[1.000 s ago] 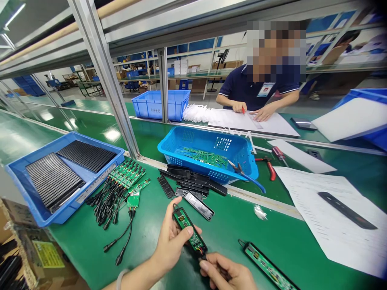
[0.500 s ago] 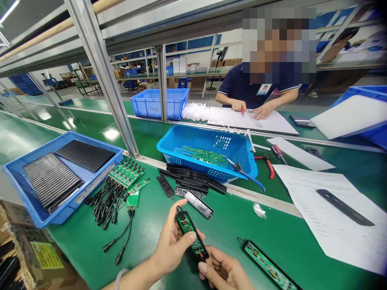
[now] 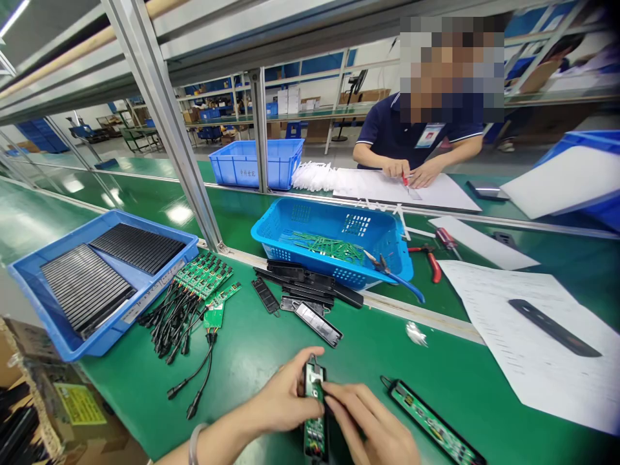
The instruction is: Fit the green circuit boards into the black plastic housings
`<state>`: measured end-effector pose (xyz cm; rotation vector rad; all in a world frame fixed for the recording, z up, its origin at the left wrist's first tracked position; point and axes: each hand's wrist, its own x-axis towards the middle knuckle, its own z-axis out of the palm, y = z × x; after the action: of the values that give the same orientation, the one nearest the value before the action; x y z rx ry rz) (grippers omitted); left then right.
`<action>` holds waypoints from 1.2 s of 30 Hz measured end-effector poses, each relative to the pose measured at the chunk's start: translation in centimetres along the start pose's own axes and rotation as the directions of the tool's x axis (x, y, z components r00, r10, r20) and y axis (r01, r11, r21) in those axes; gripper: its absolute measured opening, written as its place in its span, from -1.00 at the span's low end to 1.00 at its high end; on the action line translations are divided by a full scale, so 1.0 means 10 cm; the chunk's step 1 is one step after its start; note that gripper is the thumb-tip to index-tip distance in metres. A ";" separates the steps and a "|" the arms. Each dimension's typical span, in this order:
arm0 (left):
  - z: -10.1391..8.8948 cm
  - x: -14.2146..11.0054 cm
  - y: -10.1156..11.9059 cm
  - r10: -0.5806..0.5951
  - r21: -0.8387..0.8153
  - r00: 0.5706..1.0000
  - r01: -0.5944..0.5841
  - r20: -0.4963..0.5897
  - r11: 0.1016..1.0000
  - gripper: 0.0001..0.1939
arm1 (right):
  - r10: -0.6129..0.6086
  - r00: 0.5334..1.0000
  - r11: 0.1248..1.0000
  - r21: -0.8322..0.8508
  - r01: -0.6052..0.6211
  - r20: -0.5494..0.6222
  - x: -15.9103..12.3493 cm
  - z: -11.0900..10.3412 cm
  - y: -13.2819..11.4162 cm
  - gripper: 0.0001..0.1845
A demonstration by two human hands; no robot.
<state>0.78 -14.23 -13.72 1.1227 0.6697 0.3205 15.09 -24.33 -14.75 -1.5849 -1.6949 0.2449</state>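
Note:
A narrow black plastic case [image 3: 325,440] with a hanging loop at its far end stands nearly lengthwise before me. Inside it lies a green circuit board [image 3: 314,429], with coloured wires at the near end. My left hand [image 3: 283,400] is closed around the case from the left, thumb across the board. From the right, my right hand [image 3: 375,416] presses its bunched fingertips on the board's upper right edge; its thumb is hidden. A second black case with a board [image 3: 431,420] lies to the right. Beyond my hands is a pale-lined case half [image 3: 318,324].
Several wired circuit boards [image 3: 203,278] lie left, beside a blue tray [image 3: 104,345] of black strips. A blue basket [image 3: 339,274] holds green strips and pliers. Papers [image 3: 542,381] lie right. Across the bench a person [image 3: 387,129] works on a white board with a red-handled tool.
The case has turned more upright and shifted slightly right and nearer. My right hand has moved from its near end up to the board's upper right edge. The left hand keeps its hold.

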 end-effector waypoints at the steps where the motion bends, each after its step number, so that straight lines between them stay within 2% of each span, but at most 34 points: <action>1: 0.01 0.00 -0.04 -0.006 0.057 1.000 0.005 0.022 0.998 -0.16 | -0.067 0.998 0.995 -0.069 0.067 -0.008 0.00 0.00 0.01 -0.76; 5: 0.01 0.01 -0.17 0.006 0.264 0.999 -0.016 0.041 0.965 -0.12 | -0.236 0.971 0.932 -0.274 0.237 0.035 0.02 0.01 0.01 -0.67; 10: -0.03 0.01 -0.20 -0.021 0.368 0.998 0.000 0.051 0.930 -0.10 | -0.371 0.929 0.890 -0.287 0.355 -0.001 0.04 0.00 0.02 -0.65; 13: -0.04 0.01 -0.17 -0.036 0.370 0.998 0.013 0.056 0.929 -0.10 | -0.405 0.914 0.882 -0.270 0.386 -0.014 0.04 0.00 0.04 -0.67; 22: -0.01 -0.01 -0.09 -0.017 0.396 0.999 -0.001 0.042 0.918 -0.10 | -0.393 0.919 0.892 -0.260 0.370 -0.041 0.06 0.05 0.00 -0.72; 25: 0.00 -0.02 -0.06 -0.023 0.396 0.999 0.006 0.039 0.918 -0.11 | -0.364 0.931 0.907 -0.239 0.347 -0.031 0.05 0.08 -0.01 -0.73; 30: -0.01 0.01 -0.15 -0.009 0.431 1.000 0.003 0.011 0.902 -0.13 | -0.250 0.968 0.947 -0.199 0.251 0.030 0.08 0.09 -0.07 -0.72; 32: -0.01 0.03 -0.16 -0.005 0.319 1.000 0.002 0.009 0.948 -0.18 | -0.188 0.976 0.968 -0.148 0.203 0.110 0.14 0.01 -0.05 -0.72; 34: 0.00 0.04 -0.14 -0.009 0.173 1.000 0.008 0.002 0.985 -0.24 | -0.086 0.981 0.993 -0.071 0.100 0.173 0.22 -0.14 0.03 -0.73; 36: 0.00 0.03 -0.10 -0.020 0.099 1.000 0.022 -0.017 0.995 -0.26 | 0.018 0.985 0.999 -0.032 -0.013 0.172 0.32 -0.30 0.14 -0.77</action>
<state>0.92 -14.47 -14.76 1.2078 0.7170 0.2806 18.37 -22.19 -12.26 -1.6398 -1.8254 0.3756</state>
